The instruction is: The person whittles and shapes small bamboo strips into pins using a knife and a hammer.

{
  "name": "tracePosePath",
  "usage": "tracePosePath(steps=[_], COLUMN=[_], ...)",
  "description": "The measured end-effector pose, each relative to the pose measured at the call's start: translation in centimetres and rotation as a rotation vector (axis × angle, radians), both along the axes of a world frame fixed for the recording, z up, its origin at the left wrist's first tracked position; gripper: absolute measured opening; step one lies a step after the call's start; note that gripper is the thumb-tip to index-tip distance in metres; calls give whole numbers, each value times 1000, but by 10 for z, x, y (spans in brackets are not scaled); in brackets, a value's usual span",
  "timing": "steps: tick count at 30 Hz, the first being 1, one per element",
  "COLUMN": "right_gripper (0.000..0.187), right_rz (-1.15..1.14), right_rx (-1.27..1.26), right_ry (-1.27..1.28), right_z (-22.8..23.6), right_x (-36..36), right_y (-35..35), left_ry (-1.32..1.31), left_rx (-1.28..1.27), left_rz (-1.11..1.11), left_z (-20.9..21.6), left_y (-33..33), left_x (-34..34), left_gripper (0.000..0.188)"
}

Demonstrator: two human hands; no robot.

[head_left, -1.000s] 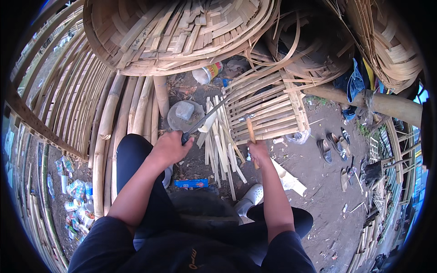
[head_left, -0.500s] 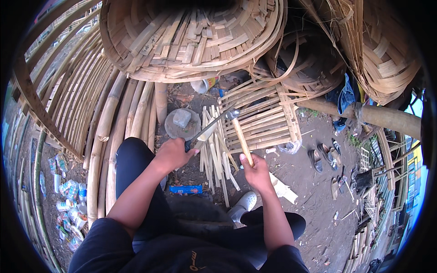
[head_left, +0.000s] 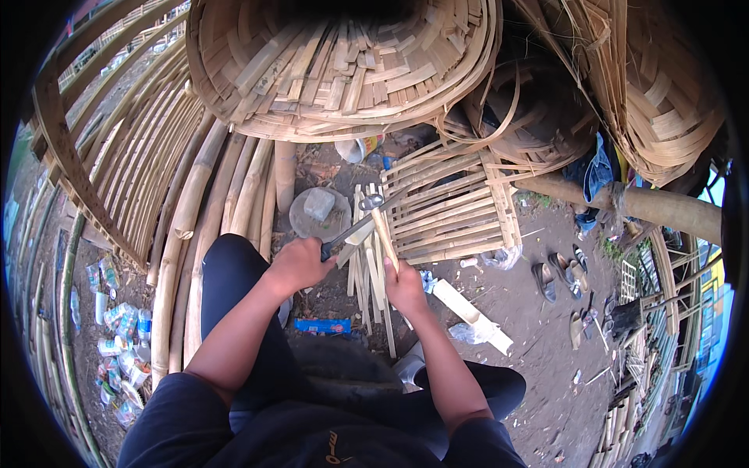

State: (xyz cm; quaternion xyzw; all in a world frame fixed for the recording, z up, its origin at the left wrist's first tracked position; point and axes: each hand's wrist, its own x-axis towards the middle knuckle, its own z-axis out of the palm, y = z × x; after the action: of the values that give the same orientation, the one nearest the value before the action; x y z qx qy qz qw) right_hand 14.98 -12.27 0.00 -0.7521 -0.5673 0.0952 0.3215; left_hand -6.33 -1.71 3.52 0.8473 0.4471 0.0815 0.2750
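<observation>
My left hand [head_left: 299, 265] is closed round the dark handle of a long-bladed knife [head_left: 340, 238], whose blade points away and to the right. Gripped in my right hand [head_left: 406, 287] is a hammer [head_left: 381, 234] with a pale wooden handle. Its metal head is at the knife blade; whether they touch I cannot tell. A short pale bamboo piece [head_left: 360, 235] lies against the blade's lower side. Beneath the tools is a loose pile of thin bamboo strips [head_left: 378, 300] on the ground.
A round dish with a whetstone-like block [head_left: 319, 205] stands beyond my left hand. A slatted bamboo panel [head_left: 449, 210] lies behind the tools, with a large woven basket [head_left: 343, 86] above. Bamboo poles [head_left: 195, 187] run along the left. A pale flat piece [head_left: 472, 316] and sandals [head_left: 558, 273] lie rightward.
My right hand and the hammer have moved left, bringing the hammer head farther down along the knife blade. My left hand keeps its hold. More of the pale flat piece shows.
</observation>
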Motion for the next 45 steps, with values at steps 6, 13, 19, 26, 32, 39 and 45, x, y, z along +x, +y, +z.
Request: tracePosePath(steps=[6, 13, 19, 26, 32, 39, 45], right_gripper=[35, 41, 42, 45, 42, 44, 48], right_rz=[-10, -92, -84, 66, -182, -132, -96], right_rx=[60, 7, 80, 766, 141, 93, -28], right_ry=[148, 139, 118, 456, 58, 200, 144], right_z=[70, 33, 74, 105, -19, 80, 29], right_x=[-13, 1, -7, -6, 15, 9, 17], right_y=[3, -5, -7, -16, -17, -13, -14], left_ry=[30, 9, 172, 228, 293, 312, 338], left_rx=[-7, -15, -7, 12, 18, -3, 35], left_rz=[48, 92, 44, 85, 59, 117, 72], left_z=[2, 3, 10, 14, 15, 11, 16], left_y=[-8, -2, -2, 1, 8, 9, 9], left_x=[-2, 0, -6, -1, 11, 3, 12], left_gripper=[47, 50, 39, 33, 37, 37, 37])
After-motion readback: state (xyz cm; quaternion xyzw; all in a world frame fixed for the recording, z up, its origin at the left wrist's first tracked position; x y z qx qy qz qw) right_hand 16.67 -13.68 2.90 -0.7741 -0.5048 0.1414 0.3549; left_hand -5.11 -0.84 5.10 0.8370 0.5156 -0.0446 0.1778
